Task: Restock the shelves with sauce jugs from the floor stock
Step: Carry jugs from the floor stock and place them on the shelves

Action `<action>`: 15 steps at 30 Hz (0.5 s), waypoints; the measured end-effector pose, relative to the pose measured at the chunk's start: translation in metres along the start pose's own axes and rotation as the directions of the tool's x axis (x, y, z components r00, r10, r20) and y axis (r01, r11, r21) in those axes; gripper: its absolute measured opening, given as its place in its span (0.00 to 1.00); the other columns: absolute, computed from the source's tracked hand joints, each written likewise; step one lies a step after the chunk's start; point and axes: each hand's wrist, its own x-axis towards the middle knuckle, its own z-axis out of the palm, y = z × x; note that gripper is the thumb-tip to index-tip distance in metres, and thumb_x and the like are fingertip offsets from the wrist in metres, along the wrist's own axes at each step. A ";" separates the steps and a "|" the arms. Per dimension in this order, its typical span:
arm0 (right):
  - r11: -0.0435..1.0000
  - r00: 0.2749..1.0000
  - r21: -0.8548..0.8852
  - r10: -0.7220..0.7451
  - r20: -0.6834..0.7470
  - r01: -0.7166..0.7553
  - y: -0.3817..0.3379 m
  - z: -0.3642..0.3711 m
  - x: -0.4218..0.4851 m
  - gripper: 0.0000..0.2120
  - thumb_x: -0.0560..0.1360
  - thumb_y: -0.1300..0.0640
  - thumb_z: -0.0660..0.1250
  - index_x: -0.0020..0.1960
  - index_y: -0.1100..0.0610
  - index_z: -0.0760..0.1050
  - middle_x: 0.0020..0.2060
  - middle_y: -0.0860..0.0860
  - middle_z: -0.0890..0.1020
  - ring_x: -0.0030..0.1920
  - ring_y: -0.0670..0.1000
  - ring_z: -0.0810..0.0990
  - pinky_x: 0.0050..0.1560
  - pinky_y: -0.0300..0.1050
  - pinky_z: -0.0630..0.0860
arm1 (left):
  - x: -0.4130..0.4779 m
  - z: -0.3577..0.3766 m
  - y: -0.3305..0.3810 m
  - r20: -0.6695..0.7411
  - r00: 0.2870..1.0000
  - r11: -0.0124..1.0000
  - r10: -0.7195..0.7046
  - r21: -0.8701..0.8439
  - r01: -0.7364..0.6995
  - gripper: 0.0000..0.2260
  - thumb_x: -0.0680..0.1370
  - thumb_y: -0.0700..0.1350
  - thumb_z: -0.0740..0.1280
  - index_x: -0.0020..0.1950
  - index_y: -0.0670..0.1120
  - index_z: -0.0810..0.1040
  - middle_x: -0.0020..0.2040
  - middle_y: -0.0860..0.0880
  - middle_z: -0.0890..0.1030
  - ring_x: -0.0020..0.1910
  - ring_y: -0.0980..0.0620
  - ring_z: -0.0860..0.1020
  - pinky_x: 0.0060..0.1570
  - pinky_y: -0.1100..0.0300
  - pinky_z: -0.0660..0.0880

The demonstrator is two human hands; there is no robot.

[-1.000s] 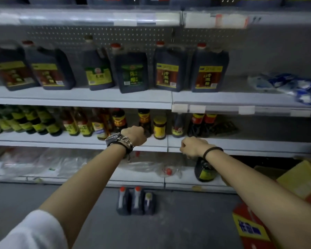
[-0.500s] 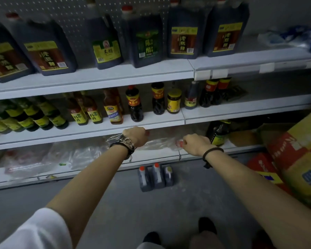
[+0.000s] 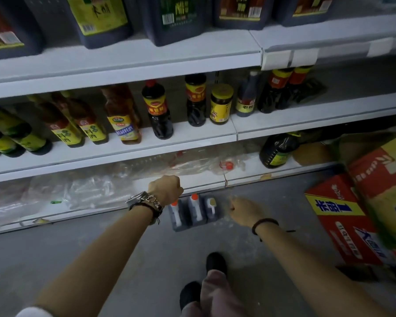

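Three dark sauce jugs stand side by side on the grey floor in front of the bottom shelf: the left jug (image 3: pixel 176 215) and the middle jug (image 3: pixel 195 209) have orange caps, the right jug (image 3: pixel 212 208) a yellowish cap. My left hand (image 3: pixel 166 189) hovers just above and left of them, its back toward me, fingers curled under and holding nothing. My right hand (image 3: pixel 245 211), blurred, is just right of the jugs, fingers loosely bent toward them, apart from them. Large dark jugs (image 3: pixel 178 17) fill the top shelf.
The middle shelf (image 3: pixel 192 139) carries small sauce bottles and a jar. Crumpled clear plastic (image 3: pixel 89 188) lies on the bottom shelf, with a dark round bottle (image 3: pixel 277 149) at its right. Red and yellow cartons (image 3: pixel 352 216) stand on the floor at right. My shoes (image 3: pixel 215 263) are below.
The view has tilted down and closer to the floor. Both hands have dropped from the middle shelf edge to just above the three floor jugs.
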 end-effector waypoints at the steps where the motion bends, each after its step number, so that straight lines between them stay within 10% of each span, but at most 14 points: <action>1: 1.000 1.000 0.005 0.013 0.010 -0.013 0.004 0.006 0.017 0.12 0.79 0.57 0.54 0.51 0.58 0.76 0.43 0.56 0.78 0.42 0.55 0.74 0.47 0.47 0.70 | 0.015 0.009 -0.001 0.001 1.000 1.000 0.004 -0.024 -0.004 0.12 0.79 0.46 0.60 0.56 0.44 0.78 0.55 0.46 0.80 0.54 0.45 0.78 0.48 0.57 0.72; 4: 1.000 1.000 0.001 0.025 0.017 -0.025 0.012 0.026 0.069 0.16 0.79 0.57 0.55 0.32 0.55 0.64 0.30 0.50 0.66 0.32 0.50 0.65 0.42 0.45 0.65 | 0.063 0.036 -0.004 -0.020 1.000 0.999 0.023 -0.049 -0.024 0.12 0.80 0.45 0.60 0.57 0.43 0.78 0.56 0.44 0.79 0.54 0.45 0.77 0.47 0.57 0.71; 15: 0.993 0.999 0.118 -0.016 -0.052 0.022 0.052 0.140 0.258 0.08 0.76 0.56 0.58 0.39 0.56 0.67 0.38 0.52 0.73 0.41 0.55 0.75 0.42 0.46 0.71 | 0.237 0.180 -0.003 -0.059 0.998 0.991 0.029 -0.129 -0.036 0.13 0.79 0.45 0.60 0.60 0.43 0.77 0.59 0.43 0.78 0.58 0.43 0.76 0.52 0.55 0.71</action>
